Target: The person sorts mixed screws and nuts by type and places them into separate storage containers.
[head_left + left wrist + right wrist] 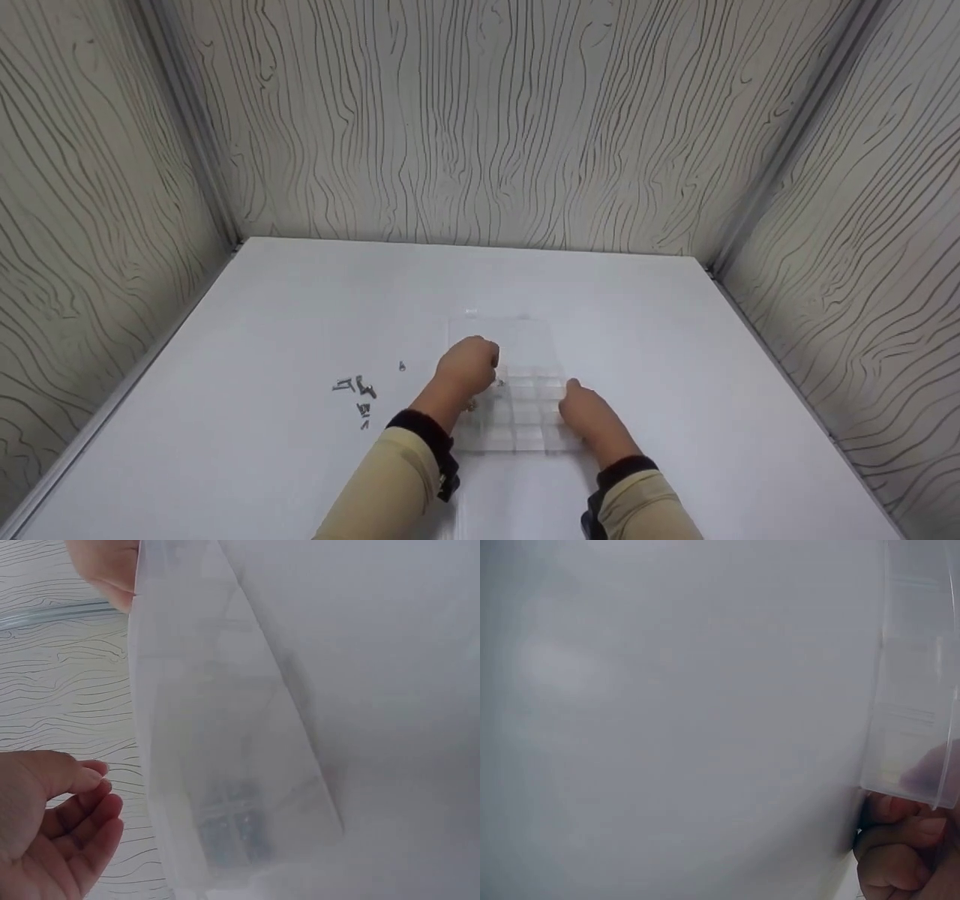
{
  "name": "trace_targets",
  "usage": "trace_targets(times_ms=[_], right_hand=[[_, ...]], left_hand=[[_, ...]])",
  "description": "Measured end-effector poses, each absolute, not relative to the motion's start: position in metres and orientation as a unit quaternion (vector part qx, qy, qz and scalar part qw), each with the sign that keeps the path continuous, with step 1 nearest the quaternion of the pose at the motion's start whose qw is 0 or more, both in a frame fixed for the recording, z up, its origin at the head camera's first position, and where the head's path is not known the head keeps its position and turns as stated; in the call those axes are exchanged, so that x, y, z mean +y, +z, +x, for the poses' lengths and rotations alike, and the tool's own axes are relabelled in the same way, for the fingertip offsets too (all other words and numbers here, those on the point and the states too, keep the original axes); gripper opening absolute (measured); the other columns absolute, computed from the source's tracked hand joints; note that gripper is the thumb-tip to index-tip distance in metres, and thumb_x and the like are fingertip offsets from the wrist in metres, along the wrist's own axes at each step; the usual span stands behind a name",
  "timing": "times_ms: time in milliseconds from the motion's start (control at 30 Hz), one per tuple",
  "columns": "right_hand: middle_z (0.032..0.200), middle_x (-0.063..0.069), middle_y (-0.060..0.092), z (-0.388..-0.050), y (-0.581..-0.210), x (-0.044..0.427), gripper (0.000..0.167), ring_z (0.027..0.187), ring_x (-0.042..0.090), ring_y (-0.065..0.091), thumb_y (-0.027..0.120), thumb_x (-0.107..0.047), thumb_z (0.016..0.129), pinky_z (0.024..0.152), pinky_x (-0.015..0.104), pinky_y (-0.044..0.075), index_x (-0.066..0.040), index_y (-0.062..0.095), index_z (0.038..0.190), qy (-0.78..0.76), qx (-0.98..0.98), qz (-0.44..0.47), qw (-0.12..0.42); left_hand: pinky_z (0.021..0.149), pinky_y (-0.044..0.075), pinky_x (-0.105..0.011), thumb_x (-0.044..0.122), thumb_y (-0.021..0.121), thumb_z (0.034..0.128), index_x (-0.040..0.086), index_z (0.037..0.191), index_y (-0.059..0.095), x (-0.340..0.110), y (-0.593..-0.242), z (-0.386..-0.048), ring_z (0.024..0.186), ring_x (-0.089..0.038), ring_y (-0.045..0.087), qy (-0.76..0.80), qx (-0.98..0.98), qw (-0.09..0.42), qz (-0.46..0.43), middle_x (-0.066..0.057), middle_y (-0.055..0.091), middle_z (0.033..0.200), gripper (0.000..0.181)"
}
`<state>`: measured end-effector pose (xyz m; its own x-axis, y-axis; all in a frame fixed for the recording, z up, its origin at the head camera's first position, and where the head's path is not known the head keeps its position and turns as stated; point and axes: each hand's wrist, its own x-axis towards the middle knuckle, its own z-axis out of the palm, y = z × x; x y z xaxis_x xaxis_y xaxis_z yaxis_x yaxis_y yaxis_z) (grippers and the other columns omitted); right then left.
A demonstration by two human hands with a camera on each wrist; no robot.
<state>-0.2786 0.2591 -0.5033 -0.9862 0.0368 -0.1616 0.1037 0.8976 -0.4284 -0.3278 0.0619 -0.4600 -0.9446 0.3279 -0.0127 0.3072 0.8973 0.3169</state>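
Note:
A clear plastic compartment box (528,411) lies on the white table with its lid (517,330) folded back flat on the far side. My left hand (467,365) hovers over the box's left part. In the left wrist view its thumb tip meets the fingertips (112,810), and I cannot tell whether something tiny sits between them. A small metal piece (500,383) shows just below that hand, and small brass-coloured pieces (471,406) sit in a left compartment. My right hand (590,414) grips the box's right edge, with curled fingers (892,866) at its corner.
Left of the box, several small metal screws or similar hardware (364,388) lie loose on the white table (247,457), with a single piece (402,366) nearer the box. Wood-patterned panels (465,127) stand at the back and both sides.

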Motion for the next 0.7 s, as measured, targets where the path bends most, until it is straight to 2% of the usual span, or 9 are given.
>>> trace_targets(times_ms=[267,433,567,700], right_hand=[[0.113,0.035,0.052,-0.279,-0.503,0.259,0.044,0.105,0.044,0.052,0.035,-0.006,0.091,0.09,0.05,0.043,0.017,0.033,0.128,-0.237,0.967,0.047,0.078],[0.122,0.036,0.045,-0.28,-0.504,0.258,0.049,0.113,0.045,0.046,0.035,-0.007,0.092,0.094,0.051,0.04,0.017,0.025,0.133,-0.232,0.966,0.058,0.097],[0.12,0.036,0.046,-0.281,-0.505,0.258,0.048,0.111,0.043,0.048,0.035,-0.007,0.092,0.092,0.05,0.042,0.017,0.026,0.132,-0.231,0.966,0.057,0.097],[0.118,0.035,0.049,-0.281,-0.506,0.259,0.046,0.108,0.043,0.05,0.035,-0.007,0.092,0.09,0.05,0.043,0.016,0.028,0.131,-0.234,0.966,0.054,0.094]], left_hand=[[0.073,0.051,-0.032,0.011,0.067,0.0781,0.013,0.092,0.065,0.032,-0.439,-0.325,0.083,-0.017,0.059,0.146,0.978,0.045,0.141,0.0,0.062,0.086,0.015],[0.071,0.051,-0.033,0.007,0.067,0.0755,0.012,0.086,0.065,0.009,-0.431,-0.324,0.079,-0.018,0.059,0.136,0.98,0.07,0.126,0.0,0.062,0.081,0.012],[0.069,0.052,-0.033,0.004,0.065,0.0763,0.01,0.082,0.065,-0.009,-0.432,-0.319,0.073,-0.018,0.058,0.118,0.982,0.098,0.113,-0.002,0.062,0.077,0.009],[0.068,0.052,-0.034,0.0,0.065,0.0743,0.007,0.083,0.067,-0.025,-0.437,-0.312,0.071,-0.019,0.056,0.08,0.984,0.117,0.111,-0.007,0.064,0.081,0.011]])
